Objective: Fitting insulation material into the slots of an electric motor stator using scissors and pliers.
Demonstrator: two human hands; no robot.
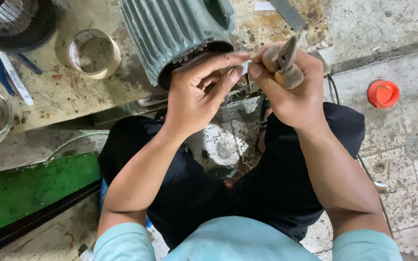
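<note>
Grey motor point(170, 34) ahead, I'm pinching a white strip point(244, 65) with both hands, right hand point(291, 87) also gripping pliers point(286, 63), left hand point(199, 92) risking a slip.

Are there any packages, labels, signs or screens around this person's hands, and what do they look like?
No signs or screens show.
White strip with dark print: far left on the bench, long and narrow, perhaps a label.
Tape roll: beside the green ribbed motor, round, cream and clear.
Orange cap: right, on the floor, round.
</note>
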